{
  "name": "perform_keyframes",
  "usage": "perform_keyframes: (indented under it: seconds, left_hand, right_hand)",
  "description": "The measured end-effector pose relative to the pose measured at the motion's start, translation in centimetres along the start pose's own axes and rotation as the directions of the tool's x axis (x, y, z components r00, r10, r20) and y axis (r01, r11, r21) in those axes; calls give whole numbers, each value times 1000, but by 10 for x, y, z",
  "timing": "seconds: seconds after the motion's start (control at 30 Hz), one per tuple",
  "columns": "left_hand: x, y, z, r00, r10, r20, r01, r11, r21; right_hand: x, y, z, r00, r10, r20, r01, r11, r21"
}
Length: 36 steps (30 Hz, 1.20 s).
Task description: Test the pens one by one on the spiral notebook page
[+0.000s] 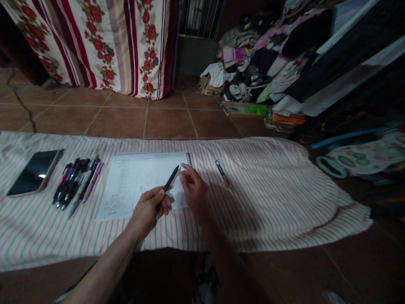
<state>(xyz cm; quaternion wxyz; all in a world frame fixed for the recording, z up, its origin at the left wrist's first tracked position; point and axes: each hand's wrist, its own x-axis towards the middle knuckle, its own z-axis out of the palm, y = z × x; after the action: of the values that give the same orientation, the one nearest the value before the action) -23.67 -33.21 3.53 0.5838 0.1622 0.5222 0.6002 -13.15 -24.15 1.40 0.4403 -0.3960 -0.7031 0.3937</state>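
Note:
A dark, slim pen points up and to the right, pinched between the thumb and fingers of my left hand. Close to the pen's upper end is my right hand, its index finger stretched out and the other fingers loosely bent; I see nothing held in it. Both hands are over a spiral notebook, open at a page with printed lines along its left side and faint pen marks. To the right, a blue and red pen lies apart on the striped cloth.
Striped cloth covers the low surface. Several pens lie side by side left of the notebook, with a phone beyond them. A flowered curtain hangs behind; clothes are heaped at the back right.

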Motion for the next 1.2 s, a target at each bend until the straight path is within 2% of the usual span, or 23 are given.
perform_keyframes:
  seconds: [0.1,0.2,0.33,0.6,0.8,1.0,1.2]
  left_hand:
    - [-1,2,-2,1000,-25,4,25,1000,11]
    - [-1,4,-3,999,-29,20,28,998,48]
    - [-2,7,-4,1000,-22,22,20,997,70]
    - [-5,11,-2,995,27,92,-31,999,35]
    - [-7,9,-1,995,66,75,-68,997,21]
    - [-1,-2,-2,991,95,90,-102,992,78]
    - [6,-12,-6,992,93,90,-105,984,147]
  right_hand:
    - [0,0,-5,975,-208,82,222,947,-234]
    - [-1,1,-7,934,-313,170,356,844,-400]
    - [-2,0,-9,911,-374,173,408,758,-509]
    - [6,4,-27,883,-408,231,468,736,-489]
    - [13,17,-57,909,-413,52,361,720,-593]
    - [18,37,-91,918,-374,-129,169,666,-726]
    - [16,51,-118,937,-220,-273,-96,589,-803]
